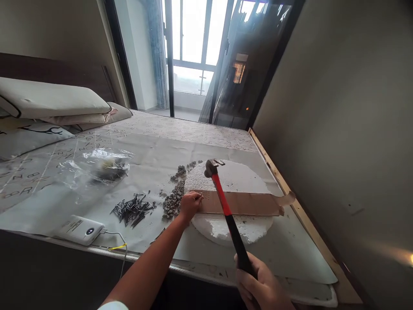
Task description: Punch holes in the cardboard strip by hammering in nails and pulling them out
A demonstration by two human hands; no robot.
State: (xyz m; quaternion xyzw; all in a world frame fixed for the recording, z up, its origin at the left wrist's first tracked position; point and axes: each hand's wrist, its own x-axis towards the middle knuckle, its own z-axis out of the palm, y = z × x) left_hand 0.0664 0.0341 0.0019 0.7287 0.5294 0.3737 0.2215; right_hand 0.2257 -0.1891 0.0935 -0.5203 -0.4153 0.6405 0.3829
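Note:
My right hand (pixel 258 280) is wrapped around the black grip of a claw hammer (pixel 222 196). The hammer is raised, its steel head above the white round foam slab (pixel 248 172). Across that slab lies a flat brown board (pixel 241 203) with rows of small dark marks near its left end. There, the fingers of my left hand (pixel 191 203) are pinched together on what looks like a nail, mostly hidden by the fingertips. Loose grey rubble (pixel 174 200) lies just left of this hand. Farther left is a pile of dark nails (pixel 133 209).
A white power bank (pixel 80 230) with a cable lies at the bed's near edge. Behind the nails sits a clear plastic bag (pixel 106 165) with dark contents. Pillows (pixel 54 101) rest at far left. A wooden rail (pixel 277 176) and wall bound the right side.

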